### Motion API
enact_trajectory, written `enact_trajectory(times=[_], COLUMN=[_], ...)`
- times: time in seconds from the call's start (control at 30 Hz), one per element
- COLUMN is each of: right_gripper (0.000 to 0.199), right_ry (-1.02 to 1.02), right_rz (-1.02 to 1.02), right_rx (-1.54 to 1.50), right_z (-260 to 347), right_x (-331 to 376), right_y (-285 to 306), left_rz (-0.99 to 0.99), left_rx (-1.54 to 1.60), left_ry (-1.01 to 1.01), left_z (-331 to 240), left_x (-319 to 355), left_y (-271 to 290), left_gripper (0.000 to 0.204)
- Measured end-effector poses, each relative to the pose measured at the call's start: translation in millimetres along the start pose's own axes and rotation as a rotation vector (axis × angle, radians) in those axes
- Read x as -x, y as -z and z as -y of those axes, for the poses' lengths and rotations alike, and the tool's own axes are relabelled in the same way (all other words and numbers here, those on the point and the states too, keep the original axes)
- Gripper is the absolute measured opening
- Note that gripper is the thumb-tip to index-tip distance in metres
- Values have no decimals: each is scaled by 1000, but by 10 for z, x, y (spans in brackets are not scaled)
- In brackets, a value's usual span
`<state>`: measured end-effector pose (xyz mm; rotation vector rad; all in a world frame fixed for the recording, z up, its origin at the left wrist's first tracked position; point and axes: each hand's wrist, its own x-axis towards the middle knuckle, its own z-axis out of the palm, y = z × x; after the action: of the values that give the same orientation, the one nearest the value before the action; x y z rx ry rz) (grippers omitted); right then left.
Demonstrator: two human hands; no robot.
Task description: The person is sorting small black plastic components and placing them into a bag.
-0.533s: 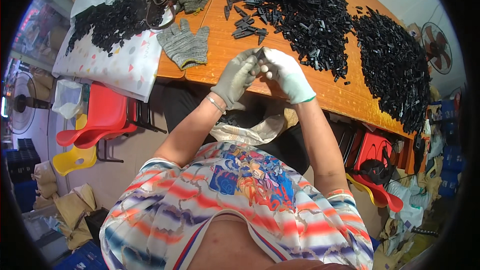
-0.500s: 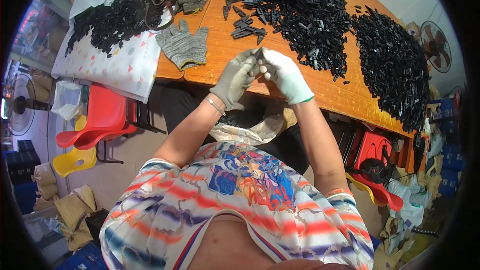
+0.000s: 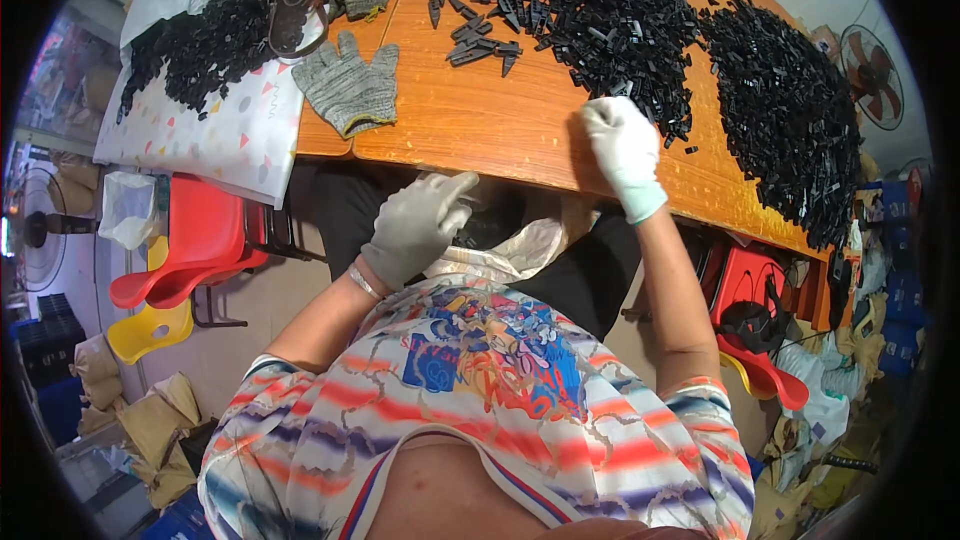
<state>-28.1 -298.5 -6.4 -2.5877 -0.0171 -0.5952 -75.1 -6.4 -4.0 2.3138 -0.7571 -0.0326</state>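
My left hand (image 3: 415, 230), in a pale grey work glove, hangs below the table edge above my lap. Its forefinger is stretched out and its other fingers are loosely bent, with nothing visible in them. Beneath it, a whitish sack (image 3: 530, 248) lies open between my knees, dark pieces at its mouth. My right hand (image 3: 622, 145), in a white glove, is closed over the table's front part. Whatever its fingers hold, if anything, is hidden. Just beyond it spreads a heap of black pointed plastic pieces (image 3: 600, 10), with several loose ones (image 3: 480, 45) to its left.
A second black heap (image 3: 785, 120) covers the right of the wooden table (image 3: 450, 130). Grey knitted gloves (image 3: 350, 85) lie left, beside a patterned sheet (image 3: 240, 120) bearing small black parts (image 3: 200, 55). Red chairs (image 3: 205, 230) (image 3: 750, 290) stand either side; a fan (image 3: 870, 75) is far right.
My hands were together over the table edge around a small black piece. They have parted: the left went down toward the sack, the right moved right toward the heap. That piece no longer shows.
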Motion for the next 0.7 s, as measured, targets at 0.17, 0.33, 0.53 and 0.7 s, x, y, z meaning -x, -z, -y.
enact_trajectory(times=[0.17,0.33,0.53,0.7], right_gripper=[8,11,13,9], right_ry=[84,89,118,115], right_rz=[47,253,260,212], right_rx=[324,388,318,319], right_z=[-272,-191,-215,-163], right_x=[-161,-266,-181,-124], right_y=[75,83,52,85], left_rz=[-9,-162,-113,-21], left_rx=[-107,-161,-610,-687], left_ry=[44,-80,-135,-89], left_z=[-110,203,327,316], left_x=[-409,-1247,-1935,-2036], left_y=[133,7,32,38], left_gripper=[22,24,18,14])
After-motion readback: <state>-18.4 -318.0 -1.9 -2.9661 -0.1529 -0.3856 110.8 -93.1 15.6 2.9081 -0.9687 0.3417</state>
